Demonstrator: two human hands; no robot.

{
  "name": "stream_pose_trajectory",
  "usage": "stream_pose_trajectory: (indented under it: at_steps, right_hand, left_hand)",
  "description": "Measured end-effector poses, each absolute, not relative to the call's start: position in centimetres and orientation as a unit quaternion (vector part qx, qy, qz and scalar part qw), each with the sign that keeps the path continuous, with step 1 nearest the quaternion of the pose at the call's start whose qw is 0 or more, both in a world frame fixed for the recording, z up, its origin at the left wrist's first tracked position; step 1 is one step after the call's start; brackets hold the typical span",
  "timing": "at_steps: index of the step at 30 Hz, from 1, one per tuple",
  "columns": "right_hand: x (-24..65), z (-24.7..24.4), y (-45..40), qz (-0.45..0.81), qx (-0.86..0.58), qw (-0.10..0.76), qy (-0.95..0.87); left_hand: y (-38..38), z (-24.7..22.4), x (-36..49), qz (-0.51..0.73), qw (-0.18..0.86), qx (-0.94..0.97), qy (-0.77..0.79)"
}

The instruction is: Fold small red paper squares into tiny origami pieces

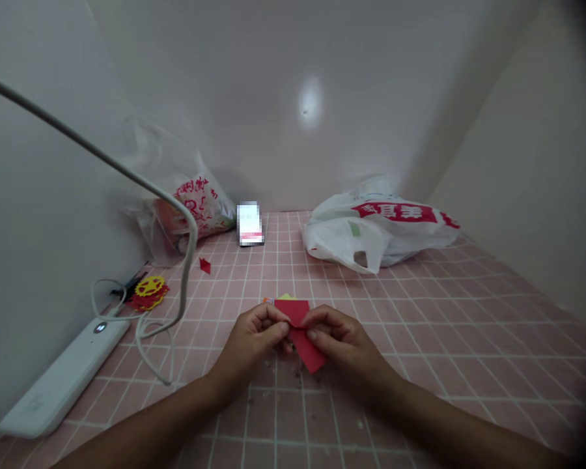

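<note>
Between my two hands is a piece of red paper (311,352), creased across its middle, with one part pointing up and the other slanting down to the right. My left hand (256,335) pinches the crease from the left with thumb and fingers. From the right, my right hand (342,335) pinches the same crease, its thumb on the lower part. The fingertips of both hands are close together. A bit of yellow paper (286,297) shows just behind the red paper's top edge. Small scraps lie on the pink checked surface (293,417) below.
A white power bank (63,378) with a looping cable (188,260) lies left, beside yellow and red cutouts (149,288). A small red piece (205,265), a lit phone (250,223) and two plastic bags (198,205) (385,225) are farther back.
</note>
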State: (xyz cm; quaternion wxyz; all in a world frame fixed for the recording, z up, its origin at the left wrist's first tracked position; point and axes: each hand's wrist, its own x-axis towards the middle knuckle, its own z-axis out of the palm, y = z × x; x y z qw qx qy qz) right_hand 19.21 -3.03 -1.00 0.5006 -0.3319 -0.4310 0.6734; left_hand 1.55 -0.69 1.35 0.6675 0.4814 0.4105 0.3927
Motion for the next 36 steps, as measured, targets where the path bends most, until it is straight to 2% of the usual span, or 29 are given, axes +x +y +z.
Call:
stream_pose_trajectory:
  at_steps: [24, 36]
  right_hand:
    - [19.2, -0.9, -3.1, 0.692, -0.348, 0.491, -0.4]
    - [19.5, -0.3, -3.0, 0.677, -0.372, 0.489, -0.406]
  left_hand:
    - [-0.9, 2.4, 1.7, 0.414, 0.627, 0.493, 0.438]
    - [-0.7, 1.8, 1.6, 0.397, 0.646, 0.503, 0.415]
